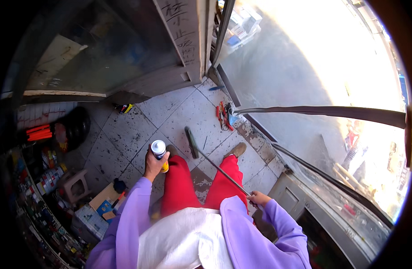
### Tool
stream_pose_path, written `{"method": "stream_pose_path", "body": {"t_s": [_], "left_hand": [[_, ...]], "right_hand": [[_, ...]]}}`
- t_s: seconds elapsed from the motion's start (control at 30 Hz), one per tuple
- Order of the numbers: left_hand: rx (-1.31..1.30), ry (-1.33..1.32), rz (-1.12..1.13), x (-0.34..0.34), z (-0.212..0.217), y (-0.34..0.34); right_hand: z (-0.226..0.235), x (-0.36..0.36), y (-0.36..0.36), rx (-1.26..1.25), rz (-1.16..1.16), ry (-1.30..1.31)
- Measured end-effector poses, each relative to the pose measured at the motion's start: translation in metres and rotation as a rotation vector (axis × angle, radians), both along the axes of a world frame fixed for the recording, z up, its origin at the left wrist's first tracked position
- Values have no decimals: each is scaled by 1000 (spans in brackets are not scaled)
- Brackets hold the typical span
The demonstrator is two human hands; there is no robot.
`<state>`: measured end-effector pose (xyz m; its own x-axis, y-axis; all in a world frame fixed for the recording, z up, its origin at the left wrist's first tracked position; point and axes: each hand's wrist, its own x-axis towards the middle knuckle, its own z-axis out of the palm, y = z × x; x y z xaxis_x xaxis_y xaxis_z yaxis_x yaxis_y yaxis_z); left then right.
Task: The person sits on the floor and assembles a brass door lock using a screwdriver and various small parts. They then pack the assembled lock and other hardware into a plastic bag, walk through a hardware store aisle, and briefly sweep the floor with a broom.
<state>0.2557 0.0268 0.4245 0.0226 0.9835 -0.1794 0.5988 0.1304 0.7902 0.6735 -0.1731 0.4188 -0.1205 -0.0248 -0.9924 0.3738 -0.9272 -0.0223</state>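
Note:
My left hand (153,163) is wrapped around a spray can (158,149) with a white cap and a blue and yellow body, held upright beside my left leg. In my right hand (259,198), in front of my right thigh, is the thin handle of a long-handled squeegee (221,171). Its dark crosswise head (191,142) is over the tiles between my feet, and I cannot tell whether it touches them. Just beyond my right foot (235,150), several red-handled hand tools (224,116) lie by the door sill.
A glazed door (111,58) stands at the far left, and a glass panel (269,76) with a dark frame to the right. At left are crowded shelves (40,215), a stool (74,186) and a box (93,219). A yellow-black item (124,108) lies on the speckled tiles (170,107).

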Motion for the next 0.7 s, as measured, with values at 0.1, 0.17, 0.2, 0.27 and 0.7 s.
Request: {"method": "stream_pose_path", "body": {"t_s": [0.1,0.17,0.2,0.27,0.7], "left_hand": [[178,-22,-264,82,77,43],[340,-31,-553,149,139,75],[449,-21,-706,183,168,89],[781,10,-984,252,216,109],[1524,886,-1209,447,352,238]], "right_hand": [[-24,36,24,14,81,-69],[-35,70,34,70,133,-124],[-37,85,43,98,142,-154],[-41,116,54,147,127,-218],[-69,189,115,325,-40,-275]]}}
